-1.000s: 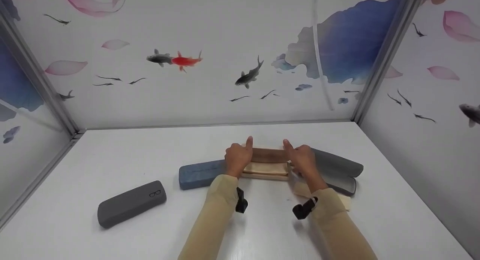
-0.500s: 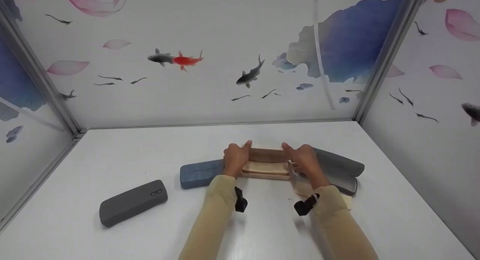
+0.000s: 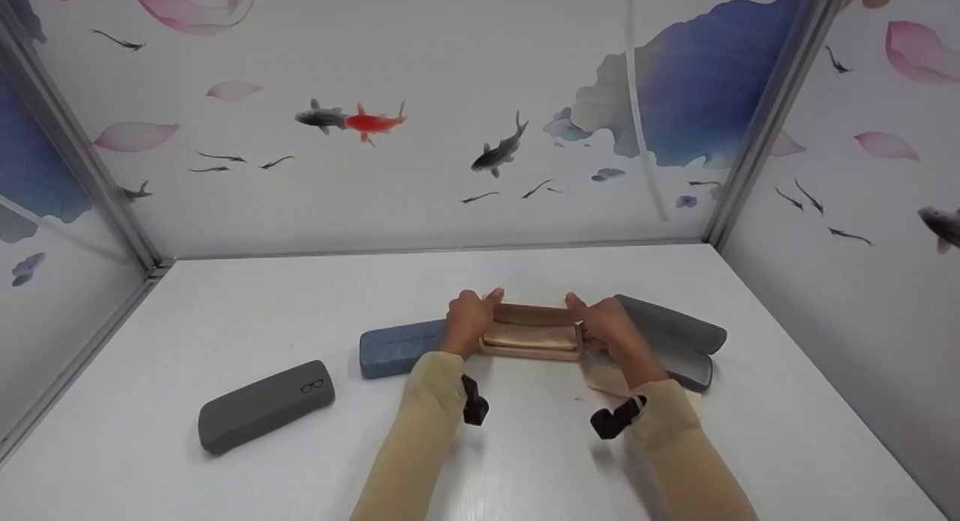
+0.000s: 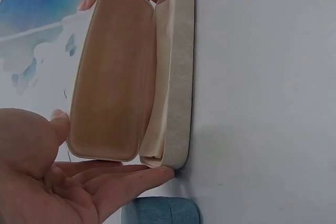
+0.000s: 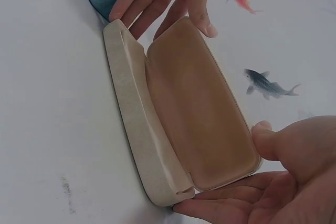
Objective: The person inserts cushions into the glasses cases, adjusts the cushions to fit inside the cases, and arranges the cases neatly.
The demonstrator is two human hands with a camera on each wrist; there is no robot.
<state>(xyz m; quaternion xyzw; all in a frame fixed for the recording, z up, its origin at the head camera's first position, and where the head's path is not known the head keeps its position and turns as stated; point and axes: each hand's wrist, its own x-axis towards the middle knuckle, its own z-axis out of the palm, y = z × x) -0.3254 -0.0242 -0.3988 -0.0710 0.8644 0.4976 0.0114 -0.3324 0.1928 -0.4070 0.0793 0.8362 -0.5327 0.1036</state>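
Note:
A beige glasses case (image 3: 536, 316) lies in the middle of the table with its lid raised, its tan lining facing me. Inside its base is a folded beige cloth (image 3: 529, 337). My left hand (image 3: 470, 322) holds the left end, thumb at the lid's edge and fingers along the end of the base. At the opposite end my right hand (image 3: 616, 332) grips in the same way, its thumb (image 5: 265, 139) on the lid's rim. Both wrist views show the lid (image 4: 115, 72) tilted up from the base.
A blue glasses case (image 3: 401, 348) sits just left of my left hand. Farther left lies a shut grey case (image 3: 266, 408). An opened grey case (image 3: 679, 339) is at the right, and a pale yellow cloth (image 3: 606, 380) lies partly under my right wrist. Walls enclose the table.
The beige case's lid has tipped slightly forward and down, and both thumbs have come down with it. The other cases have stayed where they were.

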